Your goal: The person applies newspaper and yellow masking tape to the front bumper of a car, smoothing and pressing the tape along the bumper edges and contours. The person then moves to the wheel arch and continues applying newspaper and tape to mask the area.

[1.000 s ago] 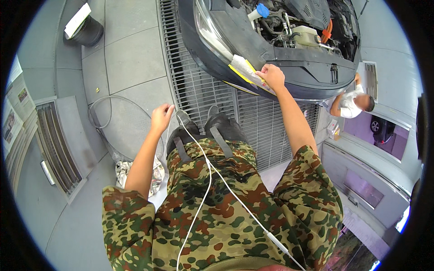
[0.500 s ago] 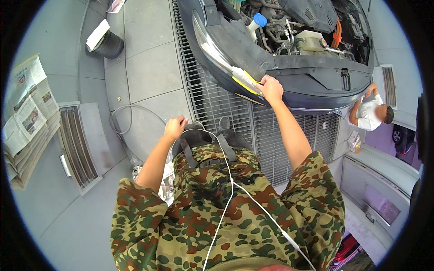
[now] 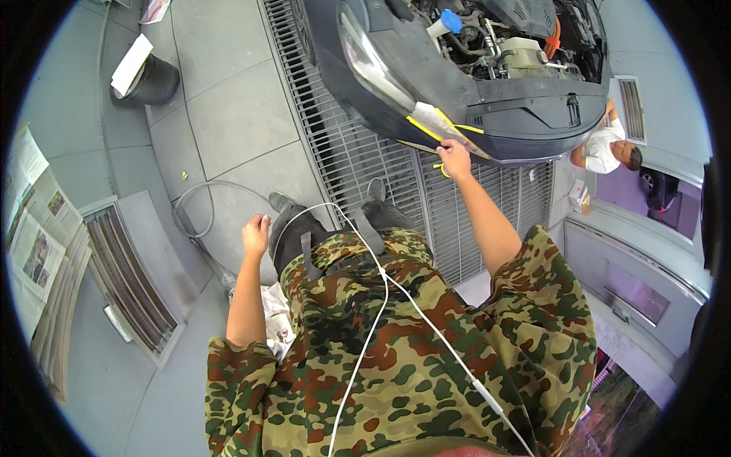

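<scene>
A dark car front with its hood up stands ahead of me, its bumper (image 3: pixel 365 114) curving toward me. Below the headlight (image 3: pixel 373 65), a pale masking sheet (image 3: pixel 435 122) edged with yellow tape lies against the bumper. My right hand (image 3: pixel 454 158) is closed in a pinch on the yellow masking tape (image 3: pixel 443 170) at the sheet's lower end, and a curled bit sticks out beneath the fingers. Out to the left, over the floor, my left hand (image 3: pixel 256 233) is closed with its fingers curled; whatever they hold, if anything, is hidden.
Floor grating (image 3: pixel 365 160) runs under the car and my feet. A grey hose (image 3: pixel 181 217) loops on the tiles at left. Farther back stands a black bin (image 3: pixel 160 82). Newspaper (image 3: pixel 46 228) covers part of the left wall. Another person (image 3: pixel 605 152) is beyond the car's right side.
The masking sheet looks wider, with a loose yellow strip now jutting right. My right hand has moved slightly down; my left hand has moved left and lower. My view has shifted.
</scene>
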